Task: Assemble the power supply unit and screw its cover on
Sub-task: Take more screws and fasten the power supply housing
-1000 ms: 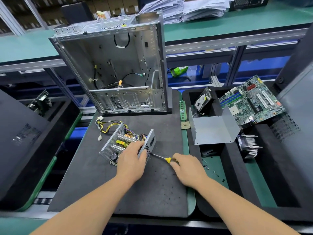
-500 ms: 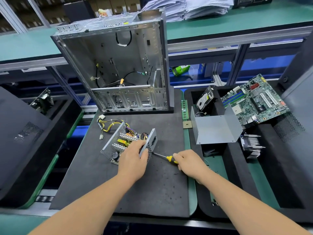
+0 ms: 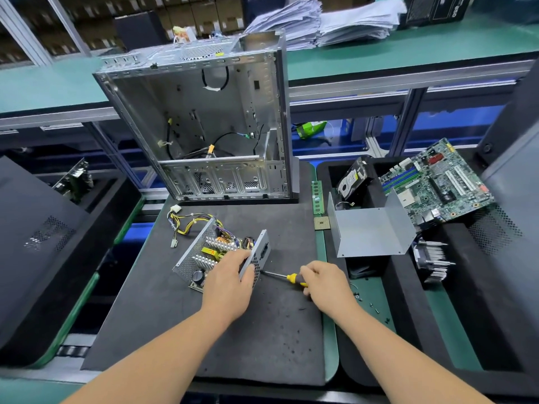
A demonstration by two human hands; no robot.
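The open power supply unit (image 3: pixel 213 252) lies on the black foam mat (image 3: pixel 163 322), its circuit board, heatsinks and yellow cables exposed. My left hand (image 3: pixel 230 281) grips its perforated rear wall near the front corner. My right hand (image 3: pixel 326 284) holds a yellow-handled screwdriver (image 3: pixel 287 277) level, its tip touching that rear wall's outer face. The grey U-shaped metal cover (image 3: pixel 370 228) stands apart on the right tray.
An empty computer case (image 3: pixel 204 121) stands upright behind the mat. The right tray (image 3: pixel 376 339) holds a motherboard (image 3: pixel 437 182), hard drive (image 3: pixel 351 177), heatsink (image 3: pixel 431 260) and loose screws (image 3: pixel 370 304). A RAM stick (image 3: pixel 317 196) and CPU (image 3: pixel 321 223) lie between the trays.
My right hand has shifted slightly toward the unit with the screwdriver. My left hand keeps its grip on the rear wall.
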